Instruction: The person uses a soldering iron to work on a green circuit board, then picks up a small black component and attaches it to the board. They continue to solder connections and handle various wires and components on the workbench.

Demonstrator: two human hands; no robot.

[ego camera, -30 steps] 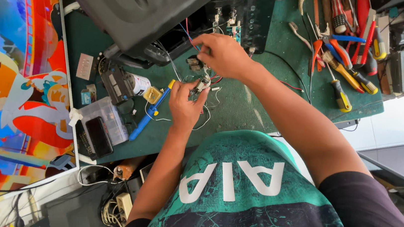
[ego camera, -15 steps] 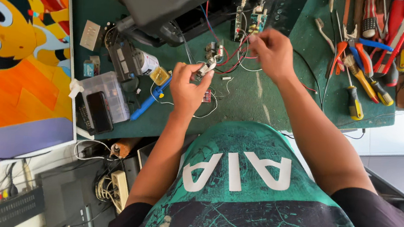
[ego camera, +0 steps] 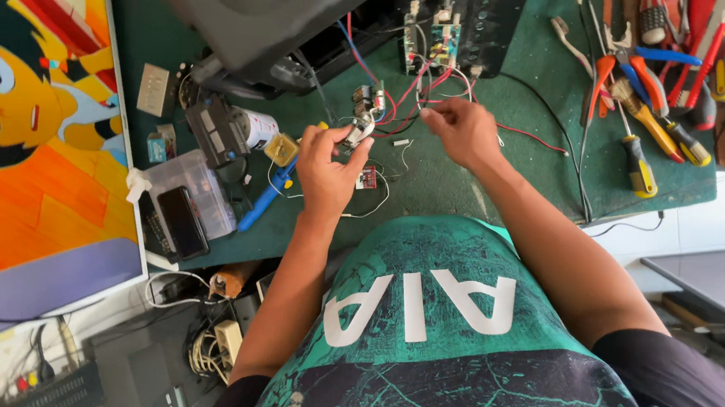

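While the left hand (ego camera: 331,164) pinches a small metal part (ego camera: 358,129) above the worktop (ego camera: 473,179), the right hand (ego camera: 462,131) beside it grips thin red wires (ego camera: 409,101); wiring seems underway, needing steady fingers next.

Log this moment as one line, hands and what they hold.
left hand: pinching small metal component | right hand: pulling red wires | surface: green bench mat | nearby: circuit board, screwdrivers

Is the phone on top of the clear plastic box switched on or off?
The phone screen is dark, with no picture or light showing as it lies face up on the clear plastic box. Off or just asleep: cannot tell.
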